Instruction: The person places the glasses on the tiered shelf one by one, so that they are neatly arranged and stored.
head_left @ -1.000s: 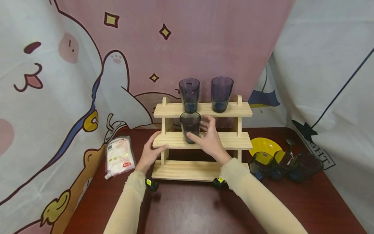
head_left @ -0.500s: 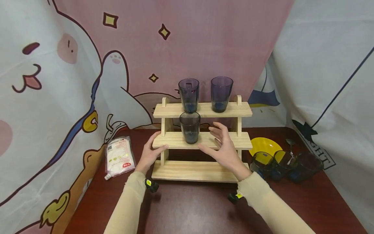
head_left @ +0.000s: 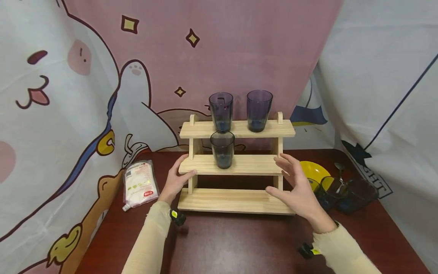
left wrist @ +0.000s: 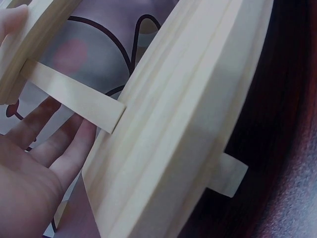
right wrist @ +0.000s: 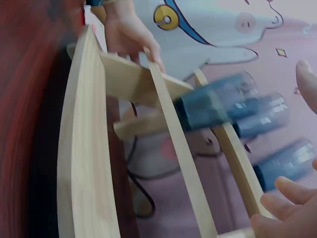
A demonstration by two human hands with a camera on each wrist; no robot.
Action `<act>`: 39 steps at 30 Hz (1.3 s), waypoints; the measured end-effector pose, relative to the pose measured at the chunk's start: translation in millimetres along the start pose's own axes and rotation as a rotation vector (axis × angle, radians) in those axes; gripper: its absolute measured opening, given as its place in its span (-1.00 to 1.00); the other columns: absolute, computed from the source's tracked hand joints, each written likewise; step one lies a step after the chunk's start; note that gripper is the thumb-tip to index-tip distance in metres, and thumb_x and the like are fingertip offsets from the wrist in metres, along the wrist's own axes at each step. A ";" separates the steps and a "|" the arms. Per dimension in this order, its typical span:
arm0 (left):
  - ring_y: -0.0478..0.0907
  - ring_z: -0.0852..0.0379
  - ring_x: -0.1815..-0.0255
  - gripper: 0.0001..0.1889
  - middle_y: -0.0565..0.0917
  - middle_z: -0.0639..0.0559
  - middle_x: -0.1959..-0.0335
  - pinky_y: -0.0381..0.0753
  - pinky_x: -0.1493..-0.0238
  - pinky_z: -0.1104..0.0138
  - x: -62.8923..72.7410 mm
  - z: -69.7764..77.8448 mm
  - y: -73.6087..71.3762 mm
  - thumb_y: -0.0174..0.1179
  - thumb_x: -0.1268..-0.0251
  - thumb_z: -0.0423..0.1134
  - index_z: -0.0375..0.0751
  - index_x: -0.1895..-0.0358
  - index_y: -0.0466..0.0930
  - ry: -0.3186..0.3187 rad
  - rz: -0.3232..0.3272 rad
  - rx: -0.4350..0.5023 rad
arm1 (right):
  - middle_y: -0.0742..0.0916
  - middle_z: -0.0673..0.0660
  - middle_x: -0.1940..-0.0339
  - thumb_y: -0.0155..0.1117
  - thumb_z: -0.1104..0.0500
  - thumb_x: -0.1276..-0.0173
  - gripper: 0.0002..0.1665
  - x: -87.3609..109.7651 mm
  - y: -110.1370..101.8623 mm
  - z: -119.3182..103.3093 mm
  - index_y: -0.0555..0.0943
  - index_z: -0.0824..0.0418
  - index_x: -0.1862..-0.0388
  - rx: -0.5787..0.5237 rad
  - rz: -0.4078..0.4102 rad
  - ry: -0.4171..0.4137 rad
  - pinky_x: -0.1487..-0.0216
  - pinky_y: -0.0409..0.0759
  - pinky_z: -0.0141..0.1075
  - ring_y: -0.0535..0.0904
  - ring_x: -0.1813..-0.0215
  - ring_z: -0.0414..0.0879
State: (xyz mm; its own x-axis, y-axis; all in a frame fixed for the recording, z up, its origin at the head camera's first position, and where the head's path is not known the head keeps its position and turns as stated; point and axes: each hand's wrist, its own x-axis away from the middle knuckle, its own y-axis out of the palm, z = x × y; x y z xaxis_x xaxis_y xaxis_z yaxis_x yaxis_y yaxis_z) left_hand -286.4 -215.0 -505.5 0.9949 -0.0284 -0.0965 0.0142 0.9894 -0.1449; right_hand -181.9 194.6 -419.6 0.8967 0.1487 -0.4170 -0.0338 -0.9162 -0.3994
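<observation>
A tapered smoky-grey glass (head_left: 224, 152) stands on the middle tier (head_left: 256, 164) of a pale wooden rack (head_left: 222, 200).
The left hand (head_left: 176, 182) grips that tier's end; the right hand (head_left: 297, 188), fingers spread, partly blocks a round yellow plate (head_left: 313, 170) and dark glasses (head_left: 330, 195) on the red-brown counter (head_left: 232, 245).

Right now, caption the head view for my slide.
Left hand grips a wooden rack bearing three glasses; the right hand hovers, empty.
</observation>
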 end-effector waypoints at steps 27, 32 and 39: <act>0.65 -0.03 -0.03 -0.26 0.54 -0.14 -0.36 0.74 0.04 0.14 0.0 -0.8 1.9 0.49 -0.33 -0.24 0.31 -0.52 0.42 0.036 0.008 0.010 | 0.28 -0.02 -0.69 0.51 0.22 -0.38 0.07 67.3 -154.3 74.7 0.14 -0.15 -0.72 0.383 0.412 0.262 -0.61 0.02 -0.46 0.12 -0.67 -0.29; 0.64 -0.03 -0.03 -0.26 0.53 -0.09 -0.38 0.73 0.03 0.14 1.0 0.2 2.1 0.49 -0.34 -0.24 0.33 -0.52 0.41 0.040 0.005 0.003 | 0.14 0.11 -0.75 0.45 0.09 -0.45 0.08 79.0 -163.3 101.1 0.04 -0.11 -0.76 0.396 0.394 0.381 -0.70 -0.08 -0.17 0.00 -0.73 0.10; 0.65 -0.02 -0.02 -0.25 0.52 -0.09 -0.38 0.74 0.04 0.16 1.2 -0.7 2.4 0.49 -0.34 -0.25 0.32 -0.52 0.41 0.040 -0.002 0.022 | 0.19 0.01 -0.73 0.37 0.11 -0.52 0.07 94.4 -173.7 137.6 -0.06 -0.25 -0.76 0.289 0.300 0.377 -0.21 0.12 -0.79 0.15 -0.52 -0.47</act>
State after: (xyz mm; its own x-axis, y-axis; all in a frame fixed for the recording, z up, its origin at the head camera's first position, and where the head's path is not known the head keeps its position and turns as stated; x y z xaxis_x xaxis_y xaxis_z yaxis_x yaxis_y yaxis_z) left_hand -285.2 -212.8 -506.7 0.9901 -0.0360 -0.1354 0.0192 0.9921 -0.1237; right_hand -152.2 419.0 -501.9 0.9231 -0.2946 -0.2470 -0.3835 -0.7508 -0.5378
